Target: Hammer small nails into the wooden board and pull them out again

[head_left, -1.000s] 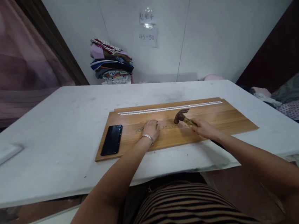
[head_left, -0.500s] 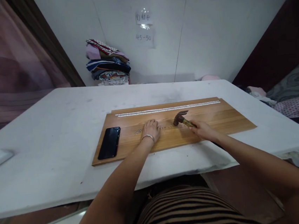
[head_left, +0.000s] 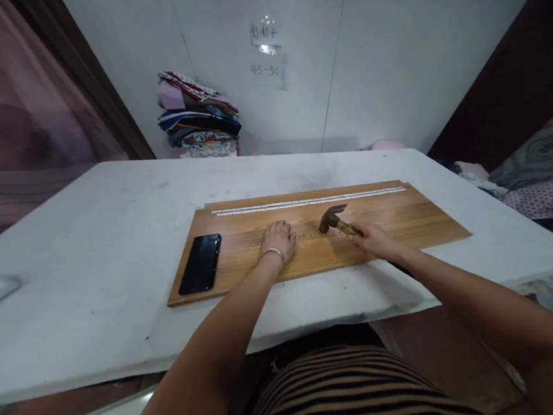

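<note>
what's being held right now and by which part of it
The right hand grips the hammer by its handle, partway along. The left hand is on the board; whether its fingers hold anything cannot be told.

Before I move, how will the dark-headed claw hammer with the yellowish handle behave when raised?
The claw hammer is probably head-heavy: its metal-looking head sits beyond the right hand. It should be stiff, as the visible handle looks straight. It may twist, given the jutting curved claw.
</note>
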`<state>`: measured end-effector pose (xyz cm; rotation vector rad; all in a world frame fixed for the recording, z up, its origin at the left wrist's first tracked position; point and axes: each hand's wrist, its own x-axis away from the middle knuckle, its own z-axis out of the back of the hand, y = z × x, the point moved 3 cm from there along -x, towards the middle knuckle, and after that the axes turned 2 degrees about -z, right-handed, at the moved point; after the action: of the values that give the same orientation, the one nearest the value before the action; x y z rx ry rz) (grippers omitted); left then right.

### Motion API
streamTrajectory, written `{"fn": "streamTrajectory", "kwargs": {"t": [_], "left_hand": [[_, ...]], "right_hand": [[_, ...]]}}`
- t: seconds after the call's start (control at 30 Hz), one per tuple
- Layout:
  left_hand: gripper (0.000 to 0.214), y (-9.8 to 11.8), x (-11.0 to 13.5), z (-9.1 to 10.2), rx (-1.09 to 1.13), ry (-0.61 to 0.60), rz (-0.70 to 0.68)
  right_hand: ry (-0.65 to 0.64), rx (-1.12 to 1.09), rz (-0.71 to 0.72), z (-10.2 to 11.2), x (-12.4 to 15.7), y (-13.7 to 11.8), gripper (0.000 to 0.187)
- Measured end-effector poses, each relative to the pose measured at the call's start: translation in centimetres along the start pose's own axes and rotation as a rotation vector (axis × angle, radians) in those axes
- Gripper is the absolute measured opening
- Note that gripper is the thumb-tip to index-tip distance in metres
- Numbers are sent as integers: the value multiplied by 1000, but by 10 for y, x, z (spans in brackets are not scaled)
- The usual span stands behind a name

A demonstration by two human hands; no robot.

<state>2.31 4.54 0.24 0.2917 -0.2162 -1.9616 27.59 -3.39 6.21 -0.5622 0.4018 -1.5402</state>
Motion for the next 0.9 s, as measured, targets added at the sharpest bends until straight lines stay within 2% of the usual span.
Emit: {"fn": "streamTrajectory", "kwargs": {"t": [0.37, 0.7, 0.9], "left_hand": [[30, -1, -1, 0, 14, 6, -2], [30, 1, 1, 4, 39, -4, 3], [32, 1, 1, 3, 28, -24, 16]], "right_hand": [[8, -57, 49, 2, 0, 0, 16], [-34, -40, -25, -1, -1, -1, 14], [-11, -70, 7, -1, -3, 5, 14]]}}
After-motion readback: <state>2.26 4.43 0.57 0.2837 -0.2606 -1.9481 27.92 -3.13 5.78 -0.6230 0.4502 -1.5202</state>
